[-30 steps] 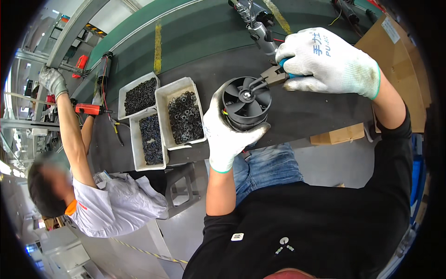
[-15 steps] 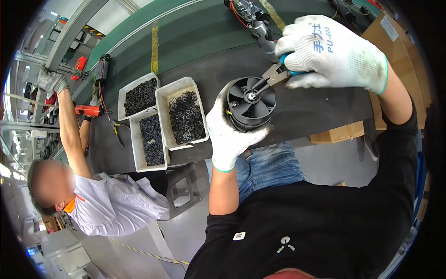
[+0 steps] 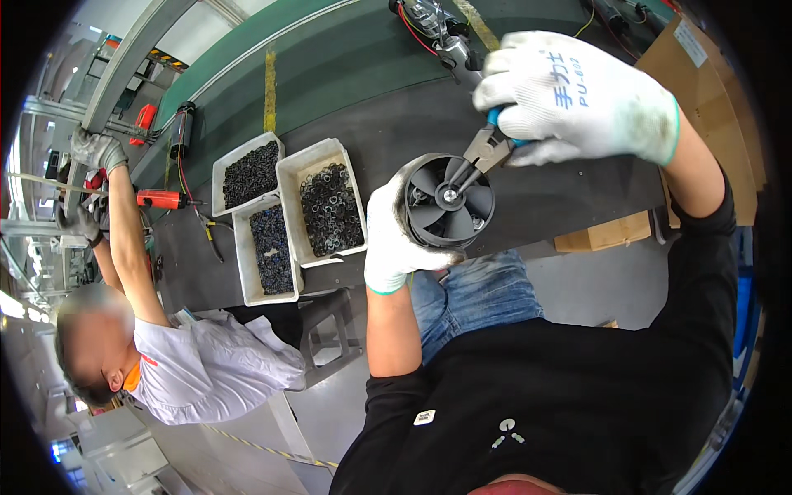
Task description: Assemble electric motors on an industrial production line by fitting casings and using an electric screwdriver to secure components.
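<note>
My left hand (image 3: 394,239), in a white work glove, is wrapped round the side of a black cylindrical fan (image 3: 429,219). Its bladed face is tipped toward me. In my gloved right hand (image 3: 569,103) I grip blue-handled pliers (image 3: 488,150), whose long thin tips meet the shaft at the hub of the fan. Whether a small ring sits on those tips is too fine to make out. To the left of the fan stands a white bin (image 3: 327,198) of loose dark and silver rings.
Two more white bins hold small black parts (image 3: 250,176) and dark bluish parts (image 3: 271,247). Silver motor assemblies (image 3: 445,40) lie on the green belt (image 3: 346,58). Cardboard boxes (image 3: 693,107) stand at right. At left a co-worker (image 3: 198,355) reaches near a red power tool (image 3: 161,199).
The fan has tilted and turned in my left hand and sits slightly lower. My right hand and the pliers have shifted a little down and left. The co-worker's nearer arm has moved slightly.
</note>
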A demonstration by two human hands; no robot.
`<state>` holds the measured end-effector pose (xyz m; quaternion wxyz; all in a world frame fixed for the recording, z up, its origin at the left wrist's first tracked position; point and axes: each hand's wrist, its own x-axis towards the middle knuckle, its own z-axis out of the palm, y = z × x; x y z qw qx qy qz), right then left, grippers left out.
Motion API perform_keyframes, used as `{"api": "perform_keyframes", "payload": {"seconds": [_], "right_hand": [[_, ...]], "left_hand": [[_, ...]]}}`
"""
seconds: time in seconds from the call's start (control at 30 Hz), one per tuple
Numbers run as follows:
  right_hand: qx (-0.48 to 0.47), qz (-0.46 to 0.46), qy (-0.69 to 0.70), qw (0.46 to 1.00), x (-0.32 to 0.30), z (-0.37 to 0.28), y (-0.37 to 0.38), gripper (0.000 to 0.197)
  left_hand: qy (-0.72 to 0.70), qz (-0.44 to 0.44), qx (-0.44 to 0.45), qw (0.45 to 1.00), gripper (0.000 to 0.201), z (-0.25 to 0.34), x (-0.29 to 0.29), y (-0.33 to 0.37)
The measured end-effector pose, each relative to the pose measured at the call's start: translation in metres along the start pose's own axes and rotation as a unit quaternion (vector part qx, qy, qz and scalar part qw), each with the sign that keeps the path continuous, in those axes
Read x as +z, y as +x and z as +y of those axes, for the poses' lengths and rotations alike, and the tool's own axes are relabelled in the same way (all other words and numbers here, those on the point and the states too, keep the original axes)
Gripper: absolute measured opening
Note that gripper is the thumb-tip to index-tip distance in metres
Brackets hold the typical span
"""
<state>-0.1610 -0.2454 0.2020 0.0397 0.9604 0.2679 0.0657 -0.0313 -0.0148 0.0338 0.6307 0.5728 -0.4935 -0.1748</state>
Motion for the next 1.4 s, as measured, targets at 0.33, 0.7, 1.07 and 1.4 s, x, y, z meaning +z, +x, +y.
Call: {"api": "perform_keyframes", "payload": {"seconds": [0.33, 0.7, 1.07, 1.4], "right_hand": [[0.428, 0.184, 0.486, 0.739, 0.099, -0.063, -0.008, 0.036], [0.39, 0.304, 0.325, 0.806, 0.238, -0.055, 0.049, 0.033], [0.512, 0.128, 0.029, 0.849, 0.22, -0.093, -0.034, 0.023], [0.511, 0.257, 0.116, 0.812, 0.208, -0.063, -0.029, 0.037]], "left_hand": [[0.022, 0.202, -0.017, 0.979, 0.102, -0.005, 0.024, 0.009], [0.34, 0.171, -0.037, 0.924, 0.051, -0.051, -0.009, -0.011], [0.657, 0.098, -0.169, 0.728, 0.026, -0.041, -0.236, -0.099], [0.581, 0.132, -0.295, 0.747, 0.034, -0.042, -0.234, -0.078]]}}
